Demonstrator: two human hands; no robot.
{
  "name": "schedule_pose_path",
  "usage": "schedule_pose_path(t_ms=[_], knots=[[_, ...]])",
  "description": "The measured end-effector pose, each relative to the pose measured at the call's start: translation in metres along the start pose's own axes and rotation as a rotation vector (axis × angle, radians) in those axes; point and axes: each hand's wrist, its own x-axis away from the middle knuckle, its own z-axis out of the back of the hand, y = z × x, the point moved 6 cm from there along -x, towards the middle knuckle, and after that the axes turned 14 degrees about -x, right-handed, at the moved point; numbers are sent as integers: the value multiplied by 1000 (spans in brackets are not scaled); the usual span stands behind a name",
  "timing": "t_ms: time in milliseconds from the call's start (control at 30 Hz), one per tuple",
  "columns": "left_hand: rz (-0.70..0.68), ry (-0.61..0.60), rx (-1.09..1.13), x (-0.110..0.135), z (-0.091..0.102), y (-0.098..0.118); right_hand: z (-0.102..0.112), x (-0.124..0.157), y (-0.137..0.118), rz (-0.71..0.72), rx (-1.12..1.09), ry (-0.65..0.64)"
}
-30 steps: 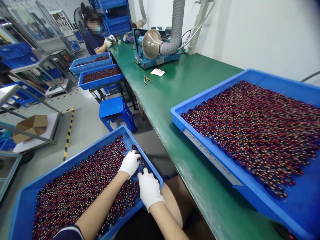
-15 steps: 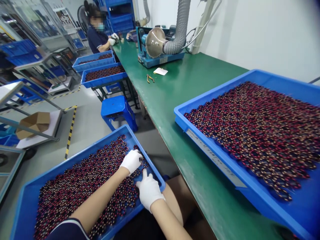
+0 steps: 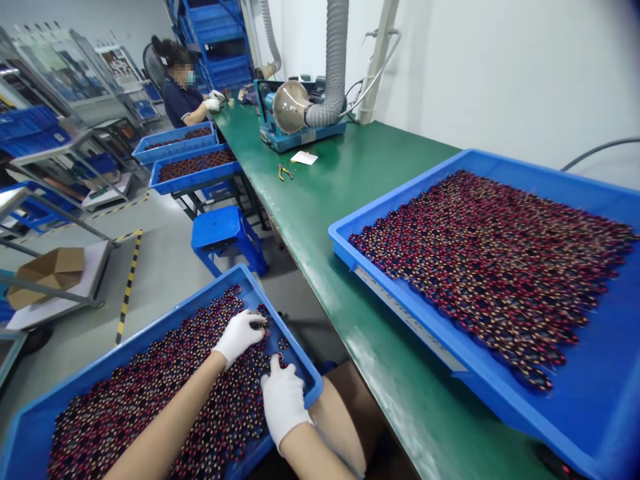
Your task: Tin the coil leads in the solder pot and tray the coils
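From my head camera I see my two hands in white fabric gloves, working over one blue plastic tray (image 3: pixel 165 317) held low in front of me, beside the desk's edge. It is packed with ring coils (image 3: pixel 150 393), small round pieces wound in dark red and copper-coloured wire, lying close together (far too many and too small to count). My left hand (image 3: pixel 239 337) is near the tray's far corner, its fingers (image 3: pixel 255 321) curled down onto the coils. My right hand (image 3: pixel 283 400) is nearer me, its fingers (image 3: pixel 275 373) together with the index stretched out onto the coils. I cannot tell whether either hand is gripping a coil.

On the green desk (image 3: pixel 320 200) to my right lies a second blue tray (image 3: pixel 400 191), full of the same coils (image 3: pixel 480 267), with one white label (image 3: pixel 405 313) along its front wall. Farther along the desk are one pair of pliers (image 3: pixel 285 173), one paper slip (image 3: pixel 304 157) and one blue machine (image 3: pixel 300 137) with a flared metal hood (image 3: pixel 290 107) and a ribbed grey duct (image 3: pixel 335 60). Two more blue trays (image 3: pixel 195 181) of coils stand beyond one blue stool (image 3: pixel 225 230), near one masked co-worker (image 3: pixel 183 100).
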Motion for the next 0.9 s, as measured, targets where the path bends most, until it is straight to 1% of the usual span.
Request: schedule_pose_path(t_ms=[100, 200, 267, 367, 500, 633, 767, 867, 900], knots=[[89, 71, 353, 12, 15, -16, -1, -5, -3, 53, 1, -8], [162, 166, 695, 23, 22, -28, -3, -9, -8, 118, 7, -26], [201, 219, 874, 28, 22, -33, -2, -10, -10, 150, 14, -35], [261, 252, 1051, 34, 15, -37, -1, -10, -12, 163, 15, -37], [348, 282, 1162, 40, 7, -44, -2, -9, -14, 157, -18, -50], [404, 307, 1194, 46, 6, -45, -1, -11, -16, 172, -55, -54], [424, 292, 1157, 53, 12, -37, 11, -11, -14, 221, -68, -73], [414, 261, 1092, 55, 15, -35, 22, -8, -9, 289, -80, -136], [377, 250, 1042, 54, 16, -35, 25, -7, -8, 319, -93, -163]])
